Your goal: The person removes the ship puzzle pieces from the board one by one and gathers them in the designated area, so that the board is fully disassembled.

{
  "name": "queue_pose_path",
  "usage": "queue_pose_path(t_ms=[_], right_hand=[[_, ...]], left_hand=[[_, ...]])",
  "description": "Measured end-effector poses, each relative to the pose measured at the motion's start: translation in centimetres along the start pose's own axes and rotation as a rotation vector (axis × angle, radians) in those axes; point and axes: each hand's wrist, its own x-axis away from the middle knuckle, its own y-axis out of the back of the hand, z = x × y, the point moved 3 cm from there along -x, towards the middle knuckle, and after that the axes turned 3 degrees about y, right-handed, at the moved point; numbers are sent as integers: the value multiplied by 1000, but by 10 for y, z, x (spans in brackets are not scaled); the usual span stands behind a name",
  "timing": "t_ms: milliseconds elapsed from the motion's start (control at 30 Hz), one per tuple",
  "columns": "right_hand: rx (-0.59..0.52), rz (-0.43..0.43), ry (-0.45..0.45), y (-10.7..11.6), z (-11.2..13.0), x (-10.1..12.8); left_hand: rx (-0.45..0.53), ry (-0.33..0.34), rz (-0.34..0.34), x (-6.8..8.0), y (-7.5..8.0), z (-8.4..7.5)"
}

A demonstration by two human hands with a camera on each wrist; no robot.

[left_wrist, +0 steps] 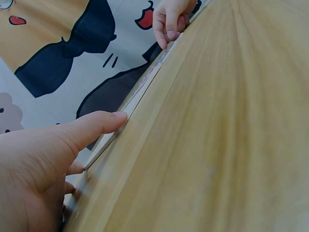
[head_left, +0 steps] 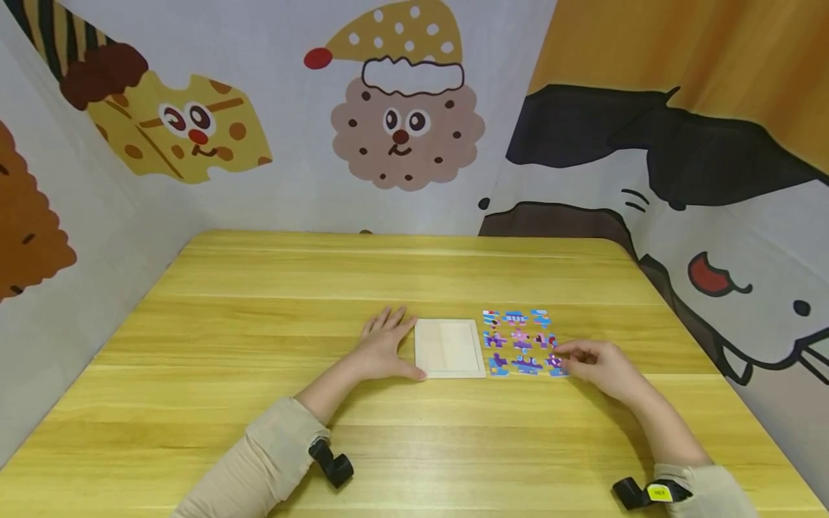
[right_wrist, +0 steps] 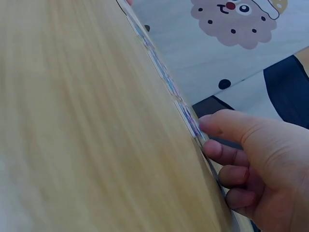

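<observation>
No legible text anywhere. Yellow tag (head_left: 660, 493) on right wrist strap carries small dark marks, too tiny to read. Puzzle pieces (head_left: 522, 342) on bench (head_left: 259, 324) show blue, purple and pink print; possible lettering on top row, too small to make out. Blank wooden tray (head_left: 450, 348) bears no label. Backdrop curtain (head_left: 401, 108) shows cartoon faces only, no words or numbers. Wrist views blurred, nothing readable.

Table (head_left: 259, 324) glossy yellow wood; tray (head_left: 450, 348) pale matt wood.
</observation>
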Motion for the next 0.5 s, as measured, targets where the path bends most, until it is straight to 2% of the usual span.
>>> queue_pose_path(t_ms=[500], right_hand=[[-42,-10,-11,13,-5,4]], left_hand=[[81,-19,15,2,5,5]])
